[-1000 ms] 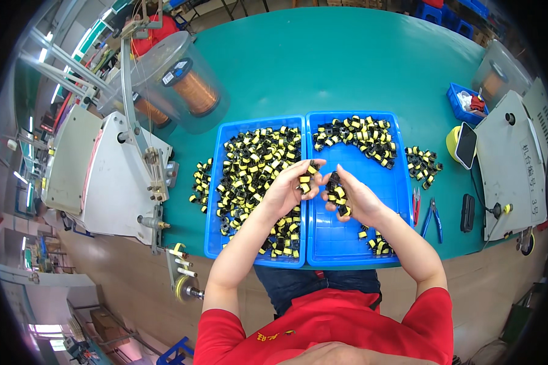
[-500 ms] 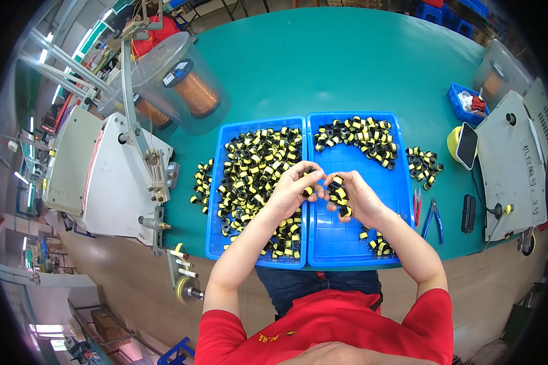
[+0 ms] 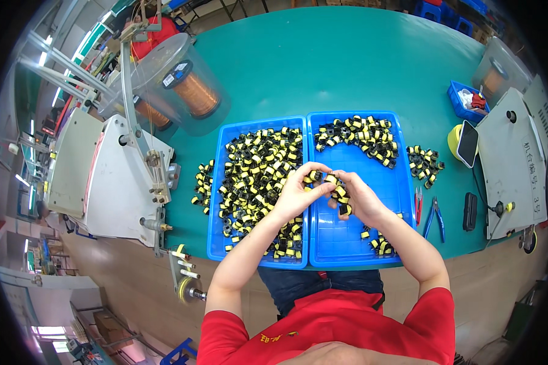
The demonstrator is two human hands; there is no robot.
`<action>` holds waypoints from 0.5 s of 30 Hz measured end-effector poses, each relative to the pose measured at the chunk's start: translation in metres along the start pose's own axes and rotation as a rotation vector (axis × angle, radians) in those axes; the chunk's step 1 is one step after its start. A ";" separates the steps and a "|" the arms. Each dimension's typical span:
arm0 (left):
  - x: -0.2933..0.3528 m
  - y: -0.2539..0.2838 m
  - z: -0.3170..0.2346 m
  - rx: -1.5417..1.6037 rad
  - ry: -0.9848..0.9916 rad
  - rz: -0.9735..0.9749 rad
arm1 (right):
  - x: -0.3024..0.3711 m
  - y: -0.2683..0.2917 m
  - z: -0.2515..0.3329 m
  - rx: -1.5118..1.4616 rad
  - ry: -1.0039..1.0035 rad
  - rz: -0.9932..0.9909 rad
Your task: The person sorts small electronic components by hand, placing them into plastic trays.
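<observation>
Above the right-hand blue tray (image 3: pixel 347 226) my two hands meet, fingertips close together. My left hand (image 3: pixel 299 192) is pinched on a small black bobbin coil wrapped in yellow tape (image 3: pixel 313 176). My right hand (image 3: pixel 360 199) is curled around several more bobbin coils (image 3: pixel 339 191), stacked along its fingers and palm. Whether the two hands' coils touch is hard to make out. Under my left forearm stands the left blue tray (image 3: pixel 215 182), heaped with the same coils (image 3: pixel 259 158). In the right tray, coils lie along the far side (image 3: pixel 362 135) and by the near right corner (image 3: pixel 380 244).
Loose coils lie on the green table (image 3: pixel 323 67) outside both trays. At right are red-handled pliers (image 3: pixel 418 204), blue-handled cutters (image 3: pixel 434 220), a black case (image 3: pixel 469 212) and a machine (image 3: pixel 517 164). Left stand a winding machine (image 3: pixel 112 176) and copper wire spools (image 3: pixel 195 94).
My left hand has shifted slightly right and its thumb now reaches toward the coils in my right hand. The right hand stays nearly in place, still holding its coils.
</observation>
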State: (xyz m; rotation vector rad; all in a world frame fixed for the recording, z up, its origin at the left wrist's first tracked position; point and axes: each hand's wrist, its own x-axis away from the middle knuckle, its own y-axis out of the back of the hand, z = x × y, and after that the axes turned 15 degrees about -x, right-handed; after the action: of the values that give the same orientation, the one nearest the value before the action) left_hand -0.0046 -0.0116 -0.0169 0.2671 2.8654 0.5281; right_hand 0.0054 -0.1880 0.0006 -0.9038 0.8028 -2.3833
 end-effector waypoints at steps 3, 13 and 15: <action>-0.003 0.006 -0.008 0.453 0.423 0.106 | 0.001 0.001 0.002 -0.020 0.008 0.026; -0.003 0.020 -0.010 0.930 0.605 0.093 | 0.005 -0.003 0.009 -0.030 0.082 0.103; -0.003 0.016 -0.011 0.826 0.646 0.057 | 0.005 -0.001 0.009 -0.041 0.092 0.102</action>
State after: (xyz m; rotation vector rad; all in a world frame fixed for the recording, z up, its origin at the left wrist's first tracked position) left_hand -0.0023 -0.0007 -0.0002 0.3472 3.5491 -0.7434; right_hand 0.0077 -0.1934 0.0091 -0.7547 0.9134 -2.3412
